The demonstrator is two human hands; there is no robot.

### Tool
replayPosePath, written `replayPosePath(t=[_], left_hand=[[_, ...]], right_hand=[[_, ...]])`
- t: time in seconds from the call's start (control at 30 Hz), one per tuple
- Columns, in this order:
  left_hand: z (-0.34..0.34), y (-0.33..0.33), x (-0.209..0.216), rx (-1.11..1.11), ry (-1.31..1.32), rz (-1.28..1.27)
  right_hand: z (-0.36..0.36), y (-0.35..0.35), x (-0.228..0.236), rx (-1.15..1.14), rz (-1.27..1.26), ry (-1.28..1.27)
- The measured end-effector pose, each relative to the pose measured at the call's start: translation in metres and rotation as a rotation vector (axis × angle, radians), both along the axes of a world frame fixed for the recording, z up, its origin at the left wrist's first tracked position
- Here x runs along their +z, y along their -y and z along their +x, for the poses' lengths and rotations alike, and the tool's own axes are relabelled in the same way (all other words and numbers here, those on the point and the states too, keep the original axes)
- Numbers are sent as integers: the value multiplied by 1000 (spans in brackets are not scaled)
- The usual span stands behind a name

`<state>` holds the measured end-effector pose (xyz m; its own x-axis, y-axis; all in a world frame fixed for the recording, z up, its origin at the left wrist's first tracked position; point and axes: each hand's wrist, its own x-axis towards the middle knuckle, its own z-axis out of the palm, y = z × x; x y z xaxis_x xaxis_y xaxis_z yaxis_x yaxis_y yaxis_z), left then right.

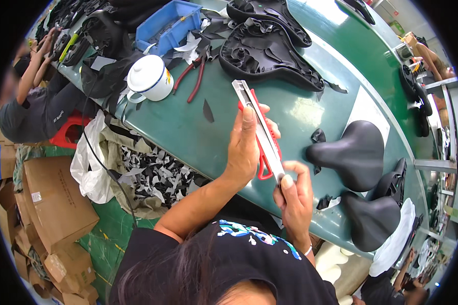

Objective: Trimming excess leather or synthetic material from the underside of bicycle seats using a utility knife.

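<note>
A red and silver utility knife (pixel 267 136) is held slantwise over the green worktable. My left hand (pixel 243 147) is wrapped round its upper part, with the thumb lying along the metal channel. At the knife's lower end, my right hand (pixel 296 201) pinches the metal strip between thumb and fingers. Whether that strip is the blade or part of the body, I cannot tell. Red-handled pliers (pixel 196 81) rest on the table beyond my left hand, beside a white lidded enamel mug (pixel 150 79). To the right sits a black bicycle saddle (pixel 353 155).
Upside-down saddles with gathered black covers (pixel 269 56) lie at the back. A blue bin (pixel 168 25) stands among fabric scraps. Another black saddle (pixel 369 218) is near the right edge. Left of the table are a scrap-filled sack (pixel 155 170), cardboard boxes (pixel 61 198) and a seated person (pixel 33 112).
</note>
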<state>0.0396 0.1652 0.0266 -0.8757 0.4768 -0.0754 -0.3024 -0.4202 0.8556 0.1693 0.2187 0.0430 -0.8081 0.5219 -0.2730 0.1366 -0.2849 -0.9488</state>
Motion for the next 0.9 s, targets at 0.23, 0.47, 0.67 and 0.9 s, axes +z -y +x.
replayPosePath(t=[0.23, 0.47, 0.67, 0.9], left_hand=[[13, 5, -6, -50, 18, 51], [0, 6, -17, -189, -164, -61], [-130, -10, -15, 401, -608, -479], [-166, -40, -55, 199, -545, -862]], right_hand=[[-30, -5, -17, 3, 506, -119], [-40, -26, -16, 303, 633, -178], [-56, -42, -32, -289, -390, -500], [-124, -64, -19, -250, -48, -123]])
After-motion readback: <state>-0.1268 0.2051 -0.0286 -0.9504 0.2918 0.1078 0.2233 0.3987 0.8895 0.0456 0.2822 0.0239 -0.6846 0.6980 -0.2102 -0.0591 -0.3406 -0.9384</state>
